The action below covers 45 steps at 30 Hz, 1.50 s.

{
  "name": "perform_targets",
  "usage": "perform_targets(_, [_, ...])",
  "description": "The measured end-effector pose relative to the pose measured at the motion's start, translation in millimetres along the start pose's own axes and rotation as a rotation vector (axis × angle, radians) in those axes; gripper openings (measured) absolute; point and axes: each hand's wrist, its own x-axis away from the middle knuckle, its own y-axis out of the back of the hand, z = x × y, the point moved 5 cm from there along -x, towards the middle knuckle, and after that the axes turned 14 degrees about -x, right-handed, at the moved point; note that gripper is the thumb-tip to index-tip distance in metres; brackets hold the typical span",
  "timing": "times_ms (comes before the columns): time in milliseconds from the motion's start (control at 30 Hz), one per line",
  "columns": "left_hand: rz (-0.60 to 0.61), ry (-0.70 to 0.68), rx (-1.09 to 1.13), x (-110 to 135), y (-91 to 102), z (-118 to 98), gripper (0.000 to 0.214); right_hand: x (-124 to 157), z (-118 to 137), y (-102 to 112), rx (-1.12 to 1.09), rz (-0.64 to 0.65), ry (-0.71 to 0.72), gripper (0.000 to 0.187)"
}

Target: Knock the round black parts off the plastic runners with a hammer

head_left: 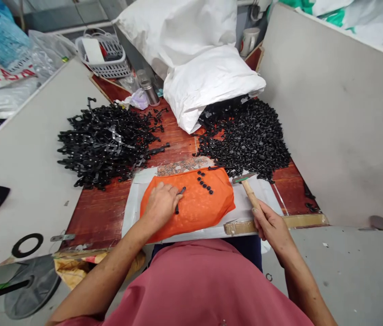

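Note:
On an orange cloth pad (pixel 198 210) rests my left hand (pixel 160 203), its fingers closed on a small black plastic strip (pixel 177 209) with a round end. Several small black round pieces (pixel 205 185) lie in a line on the upper right of the pad. My right hand (pixel 271 224) grips the wooden handle of a hammer (pixel 251 195). The narrow metal head of the hammer is right of the pad, over a white sheet. Beyond the pad, a heap of long black plastic strips (pixel 106 140) is on the left and a pile of small black parts (pixel 249 136) on the right.
A big white sack (pixel 208 81) leans over the back of the red-brown table (pixel 99 217). Pale panels (pixel 334 108) stand on both sides. Behind are a grey plastic basket (pixel 106 63), a metal bottle (pixel 150 90) and a mug (pixel 249 40). A wooden strip (pixel 300 221) edges the front.

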Motion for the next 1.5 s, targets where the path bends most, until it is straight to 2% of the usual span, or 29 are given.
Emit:
perform_targets(133, [0.005,-0.110,0.245,-13,4.3,-20,0.035,1,-1,1,0.011,0.002,0.012,0.067])
perform_targets(333, [0.000,-0.100,0.420,-31,2.1,-29,0.037,2,1,1,0.026,0.010,0.031,0.067])
perform_targets(667, [-0.007,-0.121,0.176,-39,-12.9,-29,0.041,2,0,0,0.026,0.011,0.025,0.065])
perform_targets(1200, [0.029,-0.107,0.194,-43,-16.4,-28,0.041,1,3,0,0.057,-0.003,0.017,0.065])
perform_targets(1500, [0.078,-0.100,0.120,-42,-16.5,-30,0.042,0,2,1,0.077,0.001,0.006,0.063])
